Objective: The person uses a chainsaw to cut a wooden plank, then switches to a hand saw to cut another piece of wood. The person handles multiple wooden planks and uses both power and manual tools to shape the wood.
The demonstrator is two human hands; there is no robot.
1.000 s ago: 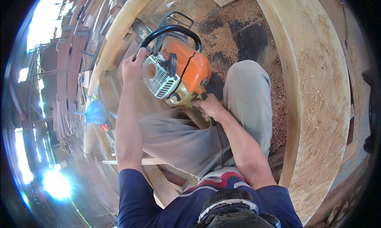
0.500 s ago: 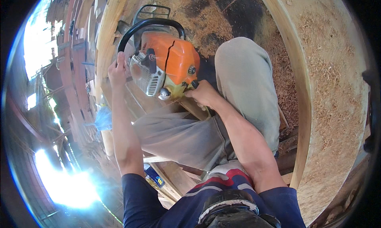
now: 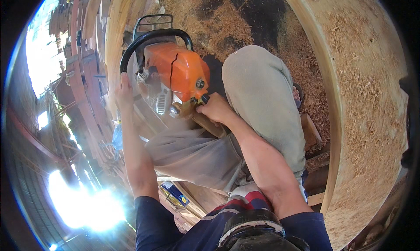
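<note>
An orange and grey chainsaw (image 3: 180,69) is tilted in front of me, left of my raised knee. My left hand (image 3: 124,90) is closed round the lower left end of its curved black front handle (image 3: 159,33). At the saw's near end, my right hand (image 3: 215,109) grips the rear handle beside a black control. The saw's guide bar and chain are hidden from view. Around the grey housing near my left hand the picture is blurred.
A broad timber slab (image 3: 365,93) strewn with shavings curves along the right. Sawdust (image 3: 214,21) covers the dark floor ahead. Stacked boards (image 3: 83,76) line the left, near a blue plastic bag (image 3: 117,137). A blue and yellow package (image 3: 175,194) lies below my bent leg.
The chainsaw and both hands have shifted left and slightly down in the picture. My raised knee has also moved left. Both hands keep their hold.
</note>
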